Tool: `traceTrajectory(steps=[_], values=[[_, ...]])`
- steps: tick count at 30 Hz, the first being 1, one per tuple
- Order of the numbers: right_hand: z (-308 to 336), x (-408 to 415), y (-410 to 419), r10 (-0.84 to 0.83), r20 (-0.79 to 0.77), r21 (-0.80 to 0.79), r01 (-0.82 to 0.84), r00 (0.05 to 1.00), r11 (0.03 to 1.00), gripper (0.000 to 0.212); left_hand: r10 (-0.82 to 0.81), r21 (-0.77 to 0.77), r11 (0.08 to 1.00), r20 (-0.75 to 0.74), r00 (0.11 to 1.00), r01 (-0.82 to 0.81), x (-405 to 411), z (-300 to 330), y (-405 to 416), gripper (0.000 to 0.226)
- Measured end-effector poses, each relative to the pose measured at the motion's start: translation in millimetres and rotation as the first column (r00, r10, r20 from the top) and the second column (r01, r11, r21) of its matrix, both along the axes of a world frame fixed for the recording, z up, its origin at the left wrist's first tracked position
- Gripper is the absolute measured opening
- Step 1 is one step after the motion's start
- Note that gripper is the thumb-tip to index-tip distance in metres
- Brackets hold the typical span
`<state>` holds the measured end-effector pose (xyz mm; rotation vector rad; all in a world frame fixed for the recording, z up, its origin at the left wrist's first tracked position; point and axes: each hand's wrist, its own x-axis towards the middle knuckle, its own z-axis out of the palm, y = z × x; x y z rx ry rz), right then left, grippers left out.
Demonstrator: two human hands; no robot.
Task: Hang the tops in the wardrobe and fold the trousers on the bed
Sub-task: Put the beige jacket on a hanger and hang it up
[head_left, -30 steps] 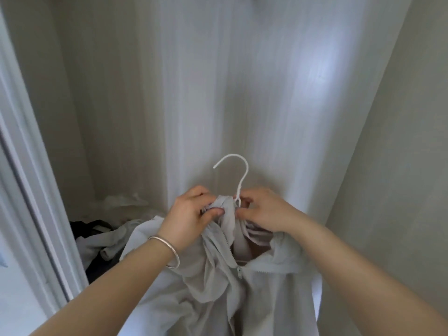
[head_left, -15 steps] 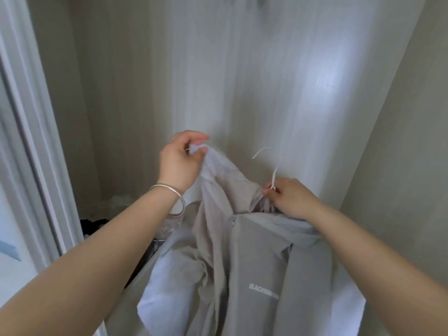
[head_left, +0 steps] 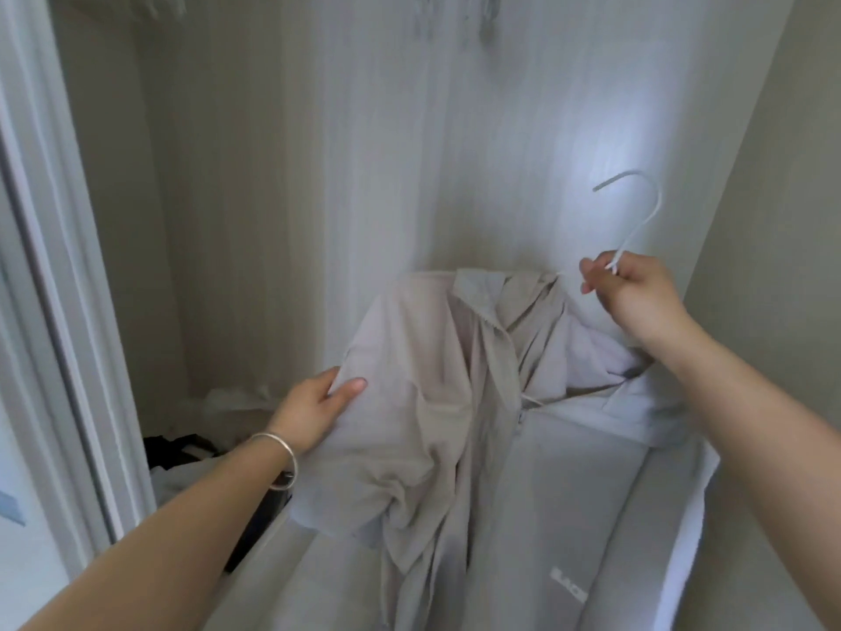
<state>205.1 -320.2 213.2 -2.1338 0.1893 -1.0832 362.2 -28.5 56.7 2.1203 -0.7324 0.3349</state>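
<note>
A light grey zip-up top point(head_left: 437, 403) hangs on a white hanger point(head_left: 637, 211) inside the wardrobe. My right hand point(head_left: 628, 293) grips the hanger just below its hook, which points left, and holds it up at the right. My left hand point(head_left: 318, 407), with a silver bangle on the wrist, pinches the top's left shoulder edge, thumb on the front of the cloth. The top's collar is crumpled near the hanger neck. Small lettering shows low on its right front panel. The hanger's shoulders are hidden under the cloth.
The pale wardrobe back wall point(head_left: 364, 175) fills the view, with a side wall point(head_left: 773, 220) at right and the door frame point(head_left: 54, 266) at left. A heap of dark and white clothes point(head_left: 191, 453) lies on the wardrobe floor. Hanging items point(head_left: 450, 11) show faintly at the top.
My right hand has raised the hanger up and to the right. My left hand has dropped from the collar to the top's left shoulder, and the top now spreads wider.
</note>
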Motion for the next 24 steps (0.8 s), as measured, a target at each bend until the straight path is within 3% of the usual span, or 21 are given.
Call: traceTrajectory(steps=[2, 4, 6, 9, 12, 15, 17, 20, 22, 24], values=[[11, -5, -14, -0.026, 0.026, 0.028, 0.025, 0.999, 0.999, 0.040, 0.085, -0.195, 0.977, -0.042, 0.995, -0.092, 10, 4, 3, 0.062], [19, -13, -26, -0.057, 0.014, -0.004, 0.057, 0.998, 0.998, 0.039, 0.172, -0.423, 0.880, -0.138, 0.975, -0.215, 24, 25, 9, 0.051], [21, -18, -33, -0.064, -0.033, -0.087, 0.061, 0.997, 0.994, 0.039, 0.262, -0.491, 0.815, -0.161, 0.951, -0.308, 38, 47, 21, 0.039], [20, -17, -30, -0.062, -0.104, -0.152, 0.046, 0.993, 0.987, 0.039, 0.351, -0.420, 0.813, -0.199, 0.915, -0.404, 61, 65, 35, 0.039], [26, -14, -26, -0.042, -0.054, -0.082, 0.038, 0.998, 0.996, 0.038, 0.430, -0.236, 0.829, -0.309, 0.848, -0.506, 75, 73, 38, 0.042], [37, -17, -23, -0.041, -0.003, -0.069, 0.041, 0.999, 0.997, 0.038, 0.436, -0.314, 0.764, -0.392, 0.810, -0.563, 85, 85, 40, 0.044], [36, -18, -24, -0.030, -0.033, -0.076, 0.027, 0.999, 0.997, 0.038, 0.402, -0.258, 0.803, -0.430, 0.808, -0.537, 82, 82, 37, 0.043], [30, -16, -31, -0.012, -0.058, -0.017, 0.011, 0.998, 1.000, 0.038, 0.326, -0.272, 0.881, -0.244, 0.913, -0.387, 57, 75, 23, 0.036], [27, -15, -34, -0.023, -0.062, 0.029, 0.024, 0.998, 0.999, 0.038, 0.109, -0.400, 0.914, 0.076, 0.991, -0.070, 28, 77, 6, 0.036], [26, -13, -33, -0.015, -0.064, 0.070, 0.020, 0.998, 0.997, 0.038, -0.153, -0.192, 0.952, 0.379, 0.913, 0.239, -1, 84, -13, 0.053]])
